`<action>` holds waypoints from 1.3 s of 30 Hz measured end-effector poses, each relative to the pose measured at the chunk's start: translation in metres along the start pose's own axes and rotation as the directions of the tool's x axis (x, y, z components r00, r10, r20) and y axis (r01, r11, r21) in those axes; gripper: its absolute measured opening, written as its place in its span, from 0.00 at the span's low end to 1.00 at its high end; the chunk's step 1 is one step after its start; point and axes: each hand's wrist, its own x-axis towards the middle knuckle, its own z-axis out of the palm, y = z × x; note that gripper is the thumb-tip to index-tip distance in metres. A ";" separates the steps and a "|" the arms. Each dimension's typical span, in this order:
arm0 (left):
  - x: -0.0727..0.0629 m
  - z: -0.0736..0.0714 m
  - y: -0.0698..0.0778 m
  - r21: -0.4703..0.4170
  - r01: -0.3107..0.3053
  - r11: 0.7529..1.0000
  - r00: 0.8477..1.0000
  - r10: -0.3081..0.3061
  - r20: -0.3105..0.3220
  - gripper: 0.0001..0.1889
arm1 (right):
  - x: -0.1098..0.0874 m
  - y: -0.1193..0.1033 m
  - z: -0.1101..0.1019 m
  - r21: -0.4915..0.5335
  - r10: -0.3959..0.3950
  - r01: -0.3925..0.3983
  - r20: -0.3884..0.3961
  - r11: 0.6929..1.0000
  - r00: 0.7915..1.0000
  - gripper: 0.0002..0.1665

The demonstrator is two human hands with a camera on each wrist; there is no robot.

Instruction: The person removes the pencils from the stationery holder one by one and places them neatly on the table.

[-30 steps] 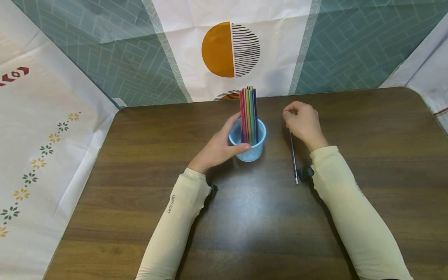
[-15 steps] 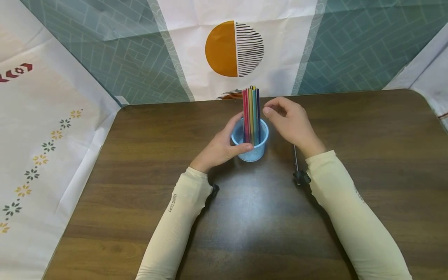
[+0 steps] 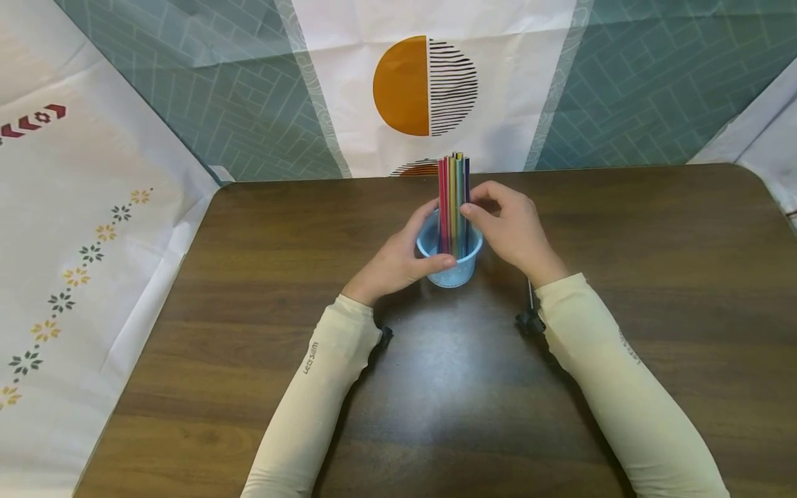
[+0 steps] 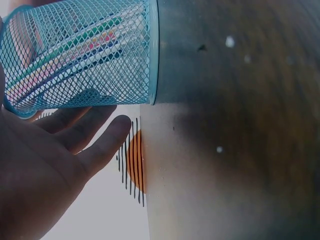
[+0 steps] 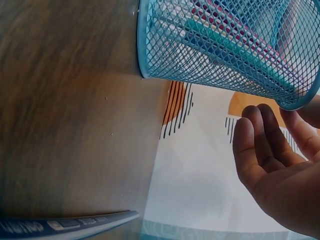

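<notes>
A light blue mesh pencil cup [image 3: 451, 277] stands on the table with a bunch of colored pencils [image 3: 453, 187] upright in it. My left hand [image 3: 395, 266] grips the cup from the left, thumb across the front of the rim and fingers behind. My right hand [image 3: 510, 225] is at the bunch's right side. Its thumb overlaps the pencils in front while the index fingertip goes behind them, pinching at the dark ones. In the right wrist view its other fingers [image 5: 245, 145] curl loosely below the cup's rim. Both wrist views show the pencils through the mesh.
A slim dark blue pencil with printed lettering [image 5: 65, 225] lies on the brown wooden table [image 3: 249, 332], mostly hidden under my right wrist in the head view. Patterned cloth [image 3: 330, 83] hangs behind the table's far edge, and white cloth [image 3: 93, 277] is at the left.
My right hand has moved left, from above the loose pencil to the bunch in the cup. The left hand keeps its hold on the cup. The head view has shifted slightly.
</notes>
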 end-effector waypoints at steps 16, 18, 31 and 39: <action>0.001 0.000 0.002 -0.008 0.012 1.000 1.000 -0.012 0.006 0.49 | -0.002 -0.004 -0.007 -0.024 0.013 -0.013 -0.007 1.000 1.000 0.11; 0.001 -0.001 0.002 -0.006 0.011 1.000 1.000 -0.011 0.004 0.49 | -0.001 -0.004 -0.007 -0.022 0.022 -0.022 -0.009 1.000 1.000 0.11; 0.000 0.000 0.002 0.029 0.005 1.000 1.000 -0.005 -0.017 0.50 | 0.001 -0.001 -0.006 0.097 0.101 -0.096 -0.040 0.991 0.994 0.16; 0.001 0.002 0.001 0.031 0.027 0.999 0.999 -0.026 -0.021 0.50 | 0.002 -0.001 -0.006 0.155 0.151 -0.147 -0.015 0.977 0.988 0.16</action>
